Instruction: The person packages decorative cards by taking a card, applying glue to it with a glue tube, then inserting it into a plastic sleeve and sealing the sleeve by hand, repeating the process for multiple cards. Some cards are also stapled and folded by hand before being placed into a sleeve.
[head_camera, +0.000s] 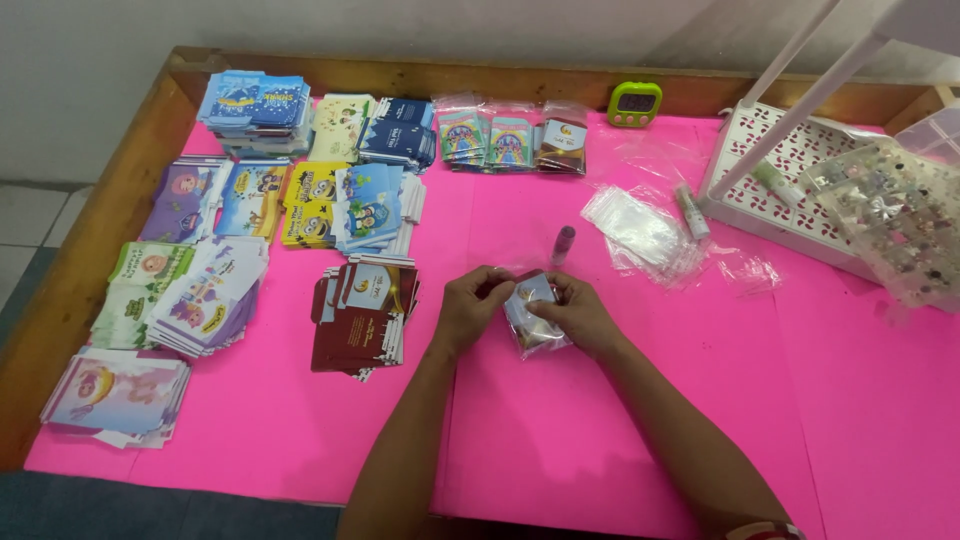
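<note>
Wood-rimmed bench (120, 190), pink sheet (560, 420) over it. Left of the sheet's middle: card stacks (365, 315). Far edge: green timer (634, 104). Right: white tray (790, 170), clear bags (640, 230), vial (562, 244).

Stacks of flat printed cartons (250, 190) in blue, yellow, purple and maroon (362, 312) cover the pink tabletop's (560, 420) left side; filled clear pouches (510, 140) line the far edge beside a green timer's grey screen (635, 101); empty clear bags (640, 232) lie right of centre.

A bright pink table cover (560, 430), a lime-green timer (634, 104), maroon-and-gold card sleeves (362, 315), and a white lattice-patterned tray (790, 165).
</note>
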